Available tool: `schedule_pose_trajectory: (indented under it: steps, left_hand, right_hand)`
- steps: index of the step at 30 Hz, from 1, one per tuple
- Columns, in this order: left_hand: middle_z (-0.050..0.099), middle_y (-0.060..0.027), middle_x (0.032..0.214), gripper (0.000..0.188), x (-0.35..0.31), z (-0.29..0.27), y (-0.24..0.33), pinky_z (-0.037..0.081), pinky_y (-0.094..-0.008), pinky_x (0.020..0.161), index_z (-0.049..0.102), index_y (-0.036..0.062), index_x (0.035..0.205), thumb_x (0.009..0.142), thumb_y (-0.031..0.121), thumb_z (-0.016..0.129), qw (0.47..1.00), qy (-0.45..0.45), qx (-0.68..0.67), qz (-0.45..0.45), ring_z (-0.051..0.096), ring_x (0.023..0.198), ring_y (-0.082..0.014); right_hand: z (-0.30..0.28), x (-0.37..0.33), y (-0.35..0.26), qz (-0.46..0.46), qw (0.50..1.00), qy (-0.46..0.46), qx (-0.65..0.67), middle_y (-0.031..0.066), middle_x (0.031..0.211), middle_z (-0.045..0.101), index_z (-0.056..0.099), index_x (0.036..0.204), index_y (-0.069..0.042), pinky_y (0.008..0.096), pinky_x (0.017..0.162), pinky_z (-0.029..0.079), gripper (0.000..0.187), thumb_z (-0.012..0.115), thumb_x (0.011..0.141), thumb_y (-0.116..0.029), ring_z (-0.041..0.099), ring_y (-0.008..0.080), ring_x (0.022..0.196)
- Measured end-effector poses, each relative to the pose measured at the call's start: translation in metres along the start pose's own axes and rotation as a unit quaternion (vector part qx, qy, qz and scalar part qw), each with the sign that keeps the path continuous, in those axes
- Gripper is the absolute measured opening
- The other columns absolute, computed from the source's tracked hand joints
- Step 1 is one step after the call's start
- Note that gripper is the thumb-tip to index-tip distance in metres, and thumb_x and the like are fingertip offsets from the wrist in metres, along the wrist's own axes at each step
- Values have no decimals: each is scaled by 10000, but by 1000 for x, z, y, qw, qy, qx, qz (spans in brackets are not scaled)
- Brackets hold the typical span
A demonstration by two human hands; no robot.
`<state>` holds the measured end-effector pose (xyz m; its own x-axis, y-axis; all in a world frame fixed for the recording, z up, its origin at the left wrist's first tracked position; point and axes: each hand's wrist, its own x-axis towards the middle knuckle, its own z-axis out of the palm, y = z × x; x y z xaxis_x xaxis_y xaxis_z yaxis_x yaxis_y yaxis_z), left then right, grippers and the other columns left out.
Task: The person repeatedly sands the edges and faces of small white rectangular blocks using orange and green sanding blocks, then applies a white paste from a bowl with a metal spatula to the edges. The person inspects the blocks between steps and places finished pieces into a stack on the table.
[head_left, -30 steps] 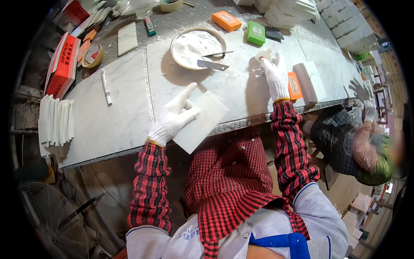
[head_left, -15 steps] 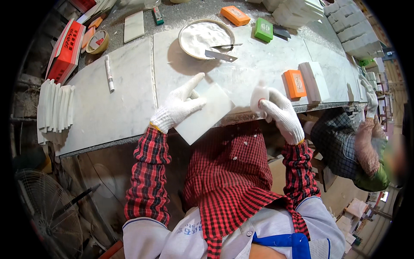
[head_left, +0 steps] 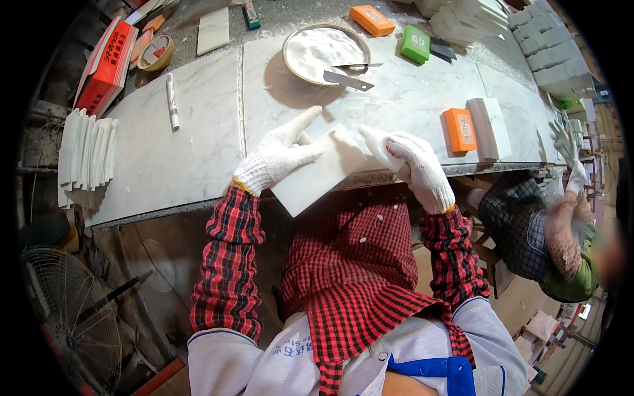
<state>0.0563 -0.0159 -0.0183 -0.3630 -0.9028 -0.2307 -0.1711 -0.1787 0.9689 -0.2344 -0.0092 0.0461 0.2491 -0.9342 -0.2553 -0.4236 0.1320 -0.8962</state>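
Note:
My left hand (head_left: 281, 153), in a white knitted glove, grips the left edge of a white stone tile (head_left: 319, 173) that juts over the table's front edge. Its thumb lies on the tile's face. In my gloved right hand (head_left: 421, 168) is a small white squeeze bottle (head_left: 381, 146), tilted so that its nozzle points left, close over the tile's far right corner. Whether the nozzle touches the tile I cannot tell. Beyond the hands stands a round bowl (head_left: 290, 70) of white powder, with two metal scraper blades (head_left: 348, 80) lying across its right rim.
Stacked tiles (head_left: 86, 158) stand at the table's left end. A white marker-like tube (head_left: 172, 102) lies left of the bowl. Orange box (head_left: 460, 130) and tile stack (head_left: 489, 129) sit to the right, with a green box (head_left: 415, 44) farther back. A co-worker (head_left: 528, 211) sits at right; a fan (head_left: 72, 323) stands lower left.
My right hand has turned the bottle from upright to tilted and brought it left, over the tile's corner. The left hand still holds the tile. The view has shifted slightly.

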Motion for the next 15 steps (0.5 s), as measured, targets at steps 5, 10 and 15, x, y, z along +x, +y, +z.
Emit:
schedule_pose_trajectory:
  steps: [5,10,15]
  left_hand:
    - [637,-21,902,807,0,1,4,501,-260,780,355,44,1618,908,124,730,1000,-2,-8,-10,592,829,-86]
    - [643,-24,906,802,0,-1,3,505,-262,783,356,44,1617,913,133,727,1000,-3,5,-7,596,833,-87]
    - [647,-26,909,797,0,-1,1,509,-264,789,358,40,1615,914,141,724,1000,-5,7,-5,601,837,-91]
  right_hand:
    - [4,3,-7,69,993,5,96,18,935,619,702,1118,2,199,579,396,271,498,1062,-167,472,66,658]
    - [10,6,3,31,993,26,107,-5,864,595,719,1126,-28,200,563,366,278,573,1049,-252,467,58,652]
    - [9,9,0,92,987,19,131,-15,864,593,730,1118,-52,208,566,364,298,623,1028,-316,467,53,675]
